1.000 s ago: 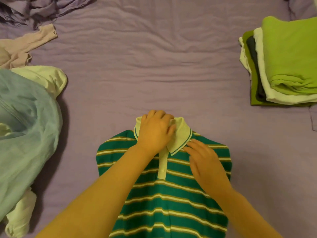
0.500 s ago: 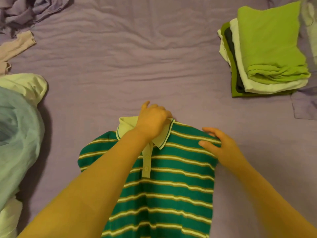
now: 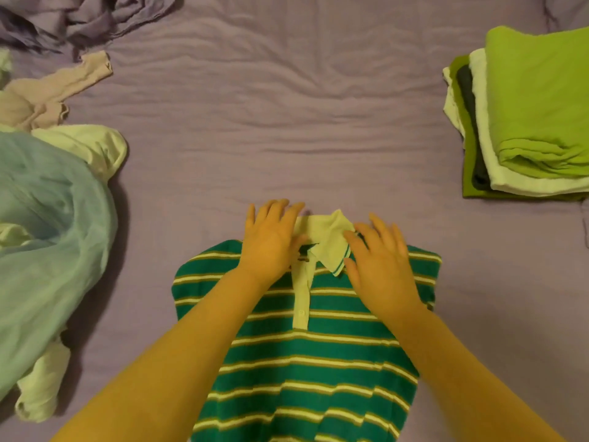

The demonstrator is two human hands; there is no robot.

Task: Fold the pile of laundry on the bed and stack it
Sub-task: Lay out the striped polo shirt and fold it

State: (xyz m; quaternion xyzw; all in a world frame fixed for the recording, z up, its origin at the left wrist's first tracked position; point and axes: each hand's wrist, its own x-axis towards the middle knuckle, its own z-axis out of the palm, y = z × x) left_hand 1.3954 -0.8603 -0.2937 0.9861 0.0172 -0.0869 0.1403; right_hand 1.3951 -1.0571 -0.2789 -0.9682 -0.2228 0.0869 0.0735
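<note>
- Head view: the left hand point(image 3: 271, 240) and right hand point(image 3: 379, 266) are laid flat, fingers straight, nothing gripped, beside the pale collar point(image 3: 328, 237).
- The green striped polo shirt point(image 3: 306, 355) is spread face-up on the purple bed sheet point(image 3: 271, 122), collar rumpled.

A green polo shirt point(image 3: 306, 355) with pale stripes lies face up on the bed point(image 3: 271, 129), collar rumpled. Unfolded laundry point(image 3: 47, 212) is heaped at the left edge; a folded stack point(image 3: 522, 122), lime green on top, sits far right.
</note>
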